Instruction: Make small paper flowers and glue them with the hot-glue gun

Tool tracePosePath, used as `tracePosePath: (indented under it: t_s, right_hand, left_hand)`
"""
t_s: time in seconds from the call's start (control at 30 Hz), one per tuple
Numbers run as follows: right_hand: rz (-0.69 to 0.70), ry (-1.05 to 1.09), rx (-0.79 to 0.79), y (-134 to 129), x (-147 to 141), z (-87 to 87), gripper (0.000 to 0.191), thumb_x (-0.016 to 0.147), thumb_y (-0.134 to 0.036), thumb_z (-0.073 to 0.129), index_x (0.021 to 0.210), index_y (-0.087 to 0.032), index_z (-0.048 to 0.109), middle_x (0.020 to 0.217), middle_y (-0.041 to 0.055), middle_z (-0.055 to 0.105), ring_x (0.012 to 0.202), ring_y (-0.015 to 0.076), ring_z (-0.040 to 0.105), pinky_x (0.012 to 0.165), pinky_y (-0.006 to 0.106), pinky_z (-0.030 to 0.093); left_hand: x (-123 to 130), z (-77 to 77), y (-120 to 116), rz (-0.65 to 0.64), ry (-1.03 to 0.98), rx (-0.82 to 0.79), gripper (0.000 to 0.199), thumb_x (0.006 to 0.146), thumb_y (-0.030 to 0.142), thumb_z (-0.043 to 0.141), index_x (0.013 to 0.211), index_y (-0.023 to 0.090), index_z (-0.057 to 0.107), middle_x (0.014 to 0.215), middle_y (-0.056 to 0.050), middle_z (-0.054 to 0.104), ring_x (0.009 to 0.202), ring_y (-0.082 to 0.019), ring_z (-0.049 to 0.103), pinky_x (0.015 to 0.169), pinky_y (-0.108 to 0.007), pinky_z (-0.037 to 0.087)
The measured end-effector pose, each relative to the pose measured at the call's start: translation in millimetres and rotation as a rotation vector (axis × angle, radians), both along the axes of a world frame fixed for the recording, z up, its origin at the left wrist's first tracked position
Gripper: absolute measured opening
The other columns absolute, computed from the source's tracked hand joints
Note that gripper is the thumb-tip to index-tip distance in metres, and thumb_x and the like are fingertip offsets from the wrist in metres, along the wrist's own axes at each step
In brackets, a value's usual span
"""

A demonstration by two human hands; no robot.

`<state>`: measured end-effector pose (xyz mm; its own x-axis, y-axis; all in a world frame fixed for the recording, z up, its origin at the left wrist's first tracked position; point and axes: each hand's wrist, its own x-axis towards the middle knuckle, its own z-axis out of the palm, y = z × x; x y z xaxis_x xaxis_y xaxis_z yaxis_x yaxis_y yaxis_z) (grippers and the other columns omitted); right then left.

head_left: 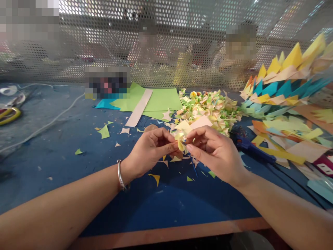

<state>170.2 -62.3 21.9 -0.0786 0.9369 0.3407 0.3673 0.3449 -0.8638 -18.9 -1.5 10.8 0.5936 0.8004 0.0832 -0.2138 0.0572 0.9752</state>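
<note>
A small pale yellow paper flower [180, 138] is between my two hands, above the blue table [166, 205]. My left hand [151, 149], with a silver bangle at the wrist, pinches it from the left with thumb and fingers. From the right, my right hand [213, 149] has its thumb and fingers pressed close around the flower's other edge. Just behind the hands lies a heap of small paper pieces [208, 106] in green, cream and pink. Paper scraps [155, 179] are scattered below the fingers.
Green sheets [166, 99] with a pink strip [139, 107] lie behind. Yellow-handled scissors [11, 114] and a white cord [58, 119] are at the left. A blue glue gun [256, 149] and layered pointed paper [283, 90] are at the right. Perforated metal [161, 52] stands behind.
</note>
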Motion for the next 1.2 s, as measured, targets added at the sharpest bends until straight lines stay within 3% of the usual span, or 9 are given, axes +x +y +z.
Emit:
tracePosePath:
  t_s: [0.23, 0.43, 0.9, 1.03, 1.2]
  right_hand:
    - [-0.011, -0.015, 0.013, -2.7, 0.9, 0.7, 0.014, 0.088, -0.028, 0.068, 0.099, -0.022, 0.062, 0.086, -0.0010, 0.066, 0.065, 0.0080, 0.062, 0.053, 0.018, 0.053]
    - [-0.026, -0.010, 0.014, -1.5, 2.0, -2.1, 0.019, 0.088, -0.029, 0.068, 0.105, -0.023, 0.061, 0.086, -0.0013, 0.066, 0.064, 0.0082, 0.062, 0.053, 0.018, 0.053]
    - [-0.046, -0.031, -0.040, -1.2, 0.0, -1.2, 0.022, 0.087, -0.037, 0.069, 0.100, -0.022, 0.062, 0.083, 0.0003, 0.065, 0.062, 0.0105, 0.061, 0.052, 0.022, 0.052]
    - [-0.050, -0.119, -0.067, 1.0, -1.7, -1.4, 0.022, 0.086, -0.041, 0.069, 0.089, -0.020, 0.062, 0.074, -0.0004, 0.064, 0.052, 0.0093, 0.055, 0.048, 0.024, 0.047]
    - [-0.075, -0.261, 0.085, 0.1, -2.9, -2.9, 0.012, 0.089, -0.030, 0.062, 0.082, -0.020, 0.062, 0.070, -0.0004, 0.063, 0.056, 0.0101, 0.055, 0.049, 0.023, 0.045]
  left_hand:
    - [0.7, -0.7, -0.3, 0.026, 0.055, 0.133, 0.013, 0.079, 0.014, 0.072, 0.075, 0.016, 0.060, 0.069, 0.001, 0.070, 0.065, -0.009, 0.072, 0.063, -0.018, 0.057]
    - [-0.5, -3.5, 0.0, 0.126, 0.135, 0.260, 0.012, 0.080, 0.019, 0.073, 0.078, 0.016, 0.061, 0.069, 0.001, 0.067, 0.061, -0.011, 0.069, 0.057, -0.020, 0.054]
    - [-2.8, -1.3, -3.8, 0.325, 0.292, 0.571, 0.006, 0.080, 0.020, 0.070, 0.076, 0.016, 0.067, 0.072, -0.002, 0.064, 0.062, -0.011, 0.059, 0.055, -0.021, 0.052]
    - [-3.6, -2.9, -4.5, 0.357, 0.293, 0.553, 0.008, 0.080, 0.022, 0.071, 0.076, 0.017, 0.067, 0.074, -0.002, 0.065, 0.063, -0.011, 0.061, 0.055, -0.021, 0.054]
    - [-2.2, 0.2, -9.7, 0.252, 0.250, 0.423, 0.008, 0.081, 0.021, 0.070, 0.077, 0.016, 0.064, 0.072, -0.001, 0.065, 0.062, -0.012, 0.065, 0.058, -0.023, 0.057]
